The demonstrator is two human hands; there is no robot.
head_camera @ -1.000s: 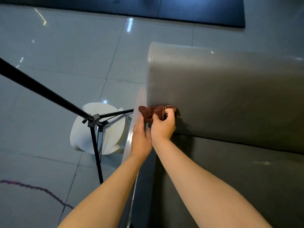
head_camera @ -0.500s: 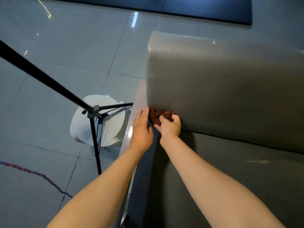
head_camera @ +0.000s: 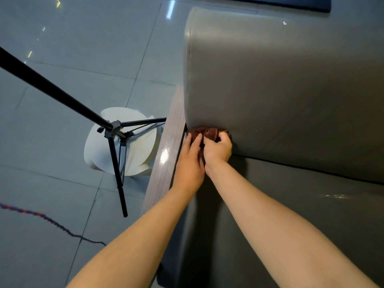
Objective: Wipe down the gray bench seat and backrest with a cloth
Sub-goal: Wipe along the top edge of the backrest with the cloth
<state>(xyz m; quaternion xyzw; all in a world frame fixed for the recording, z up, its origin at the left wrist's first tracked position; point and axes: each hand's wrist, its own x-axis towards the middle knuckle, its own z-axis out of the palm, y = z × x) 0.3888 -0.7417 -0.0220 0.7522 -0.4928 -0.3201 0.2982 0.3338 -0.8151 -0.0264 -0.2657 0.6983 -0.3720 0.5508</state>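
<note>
Gray leatherette covers the bench, its backrest (head_camera: 280, 84) rising as a smooth padded slab with a rounded top edge and a stitched seam down its left end, and the seat (head_camera: 301, 221) running darker below it, a small scuff catching light toward the right. From the head view, both bare forearms reach forward to the lower left corner of the backrest, right where it meets the seat. The right hand (head_camera: 218, 149) has its fingers curled tight round a dark reddish-brown cloth (head_camera: 205, 133), bunched up and pressed into the crease under the backrest's bottom edge. The left hand (head_camera: 190, 163) lies just beside it, touching it at the wrist side, fingers held together and stretched straight forward so the tips rest on the near edge of the cloth; it is laid flat on the cloth and not closed around it. A pale wood-grain side panel (head_camera: 166, 154) runs along the bench's left end, glossy with a bright glare spot. Beyond it on the gray tiled floor (head_camera: 72, 38) stands a black tripod (head_camera: 113, 129), one long tube slanting off to the upper left, its legs spread over a white round stool (head_camera: 135, 142). A dark braided cable (head_camera: 47, 220) snakes across the tiles at the lower left.
</note>
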